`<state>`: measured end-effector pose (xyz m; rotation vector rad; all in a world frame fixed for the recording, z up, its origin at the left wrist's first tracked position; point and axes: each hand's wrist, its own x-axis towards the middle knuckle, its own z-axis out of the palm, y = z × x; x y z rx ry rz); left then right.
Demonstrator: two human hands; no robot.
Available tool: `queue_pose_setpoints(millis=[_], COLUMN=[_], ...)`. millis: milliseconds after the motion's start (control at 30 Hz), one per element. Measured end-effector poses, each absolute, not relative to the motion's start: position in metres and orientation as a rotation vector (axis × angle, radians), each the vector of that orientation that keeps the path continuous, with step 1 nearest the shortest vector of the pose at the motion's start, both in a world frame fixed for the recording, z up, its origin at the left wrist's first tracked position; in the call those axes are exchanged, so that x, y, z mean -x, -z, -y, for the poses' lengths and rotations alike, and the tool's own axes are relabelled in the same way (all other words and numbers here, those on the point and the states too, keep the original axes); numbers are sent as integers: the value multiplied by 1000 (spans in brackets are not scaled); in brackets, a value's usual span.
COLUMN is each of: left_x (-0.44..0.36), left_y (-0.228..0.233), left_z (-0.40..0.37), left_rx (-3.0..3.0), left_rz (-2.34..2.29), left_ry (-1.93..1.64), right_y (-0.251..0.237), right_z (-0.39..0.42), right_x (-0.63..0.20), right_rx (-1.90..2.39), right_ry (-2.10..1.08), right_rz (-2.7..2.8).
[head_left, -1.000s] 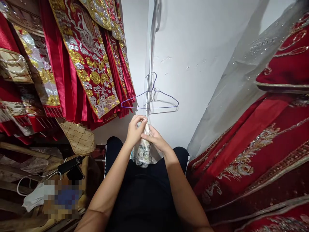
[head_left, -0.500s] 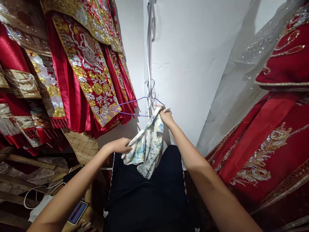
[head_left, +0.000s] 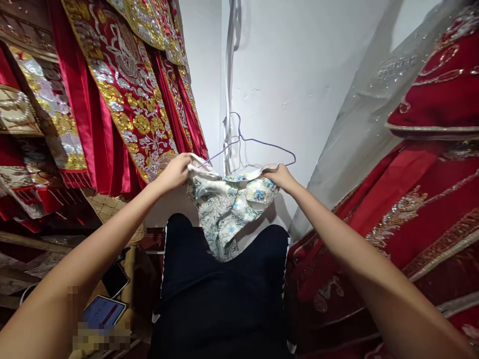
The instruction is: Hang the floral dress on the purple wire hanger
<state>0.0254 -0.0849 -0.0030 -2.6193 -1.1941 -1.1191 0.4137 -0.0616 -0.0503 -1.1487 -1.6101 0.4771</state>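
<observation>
Between my hands stretches a small white garment with a blue and yellow floral print [head_left: 234, 207]; its exact kind I cannot tell. My left hand [head_left: 176, 171] grips the upper left corner of its white-edged top. At the opposite corner, my right hand [head_left: 281, 178] pinches the edge. A thin purple clothes hanger [head_left: 267, 143] hangs right behind the garment. Its left arm runs down to the edge near my left hand, while its right end shows just above my right hand. Whether the left tip is inside the cloth is hard to see. The garment's lower part hangs down over my dark-clothed lap.
Red dresses with gold and silver embroidery [head_left: 130, 99] hang on the left. More red beaded clothing [head_left: 430, 209] hangs on the right beside a sheer veil [head_left: 359, 119]. White straps [head_left: 229, 75] run down the wall. A lit phone [head_left: 105, 311] lies at lower left.
My left hand has risen with its corner of the garment, and my right hand has moved a little right. The garment is now spread wide, and the hanger has turned and shifted right.
</observation>
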Motion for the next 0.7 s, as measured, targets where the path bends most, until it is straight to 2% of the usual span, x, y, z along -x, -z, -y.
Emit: queue_pose_setpoints(millis=[200,300,433,533,633,700], left_x=[-58,-49,-29,-24,-27,-30], left_y=[-20,-19,-25,-32,-33,-32], left_z=[62,40,21,19,20,18], left_rx=[2719,2704,2716,2714,2738,2703], left_rz=[1088,1173,1171,1162,1299,1474], left_ry=[1317,1320,1193,1215,1423,1598], right_y=[65,64,46,28,11,4], right_z=[99,116,120,109,94,85], right_x=[-377,-376,-407,-436,-447,-439], right_rx=[985,972,1071,1108,1058,1081], right_ry=[-598,-426,-114,-264,-490,-359], right_rz=[1797,1792,1487,1440,1471,1477])
